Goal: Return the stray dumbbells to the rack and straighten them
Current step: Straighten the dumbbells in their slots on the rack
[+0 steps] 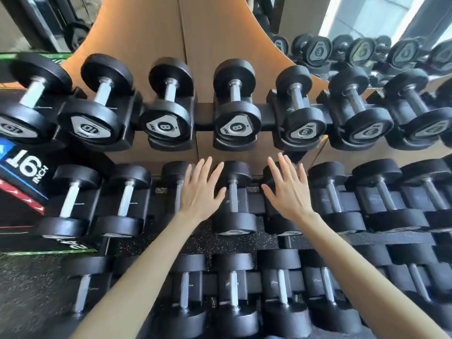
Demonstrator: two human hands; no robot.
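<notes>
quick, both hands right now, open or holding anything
Left hand: open, fingers spread, holding nothing.
Right hand: open, fingers spread, holding nothing.

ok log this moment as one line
left hand: open, holds nothing | right hand: open, holds nothing | both over middle-row dumbbells, contact unclear | top-row dumbbells: seated in cradles

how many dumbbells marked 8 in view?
2. Both sit side by side at the centre of the top row: left 8 dumbbell, right 8 dumbbell. Numbers lower down are unreadable, so more may be hidden.
</notes>
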